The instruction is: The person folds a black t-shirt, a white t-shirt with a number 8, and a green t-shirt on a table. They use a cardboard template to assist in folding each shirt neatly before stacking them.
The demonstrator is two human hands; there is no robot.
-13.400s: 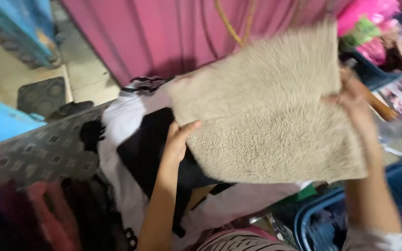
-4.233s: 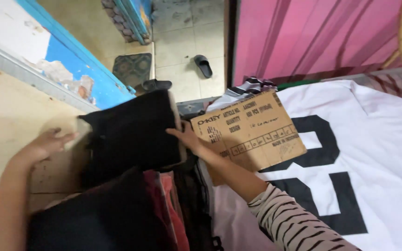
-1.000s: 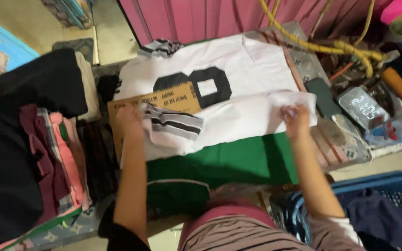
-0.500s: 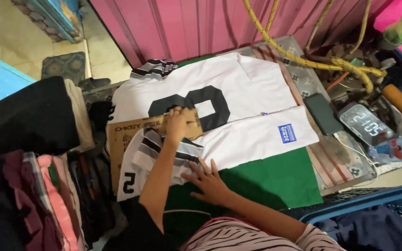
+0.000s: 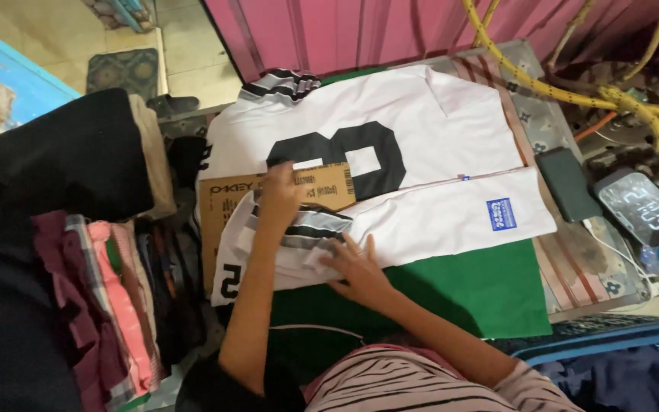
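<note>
White jersey (image 5: 421,130) with black numeral, brown cardboard (image 5: 230,202), green cloth (image 5: 467,290), pink curtain (image 5: 329,30).

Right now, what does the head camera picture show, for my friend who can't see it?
A person's left hand and right hand press a white jersey folded over a cardboard sheet on a green cloth; folded clothes are stacked alongside.

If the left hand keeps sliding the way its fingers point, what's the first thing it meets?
The left hand points up the picture on the cardboard sheet; past that sheet's top edge it would likely meet the black numeral on the white jersey.

Cardboard sheet (image 5: 322,185) on jersey (image 5: 390,122), clothes pile (image 5: 108,290) left
</note>
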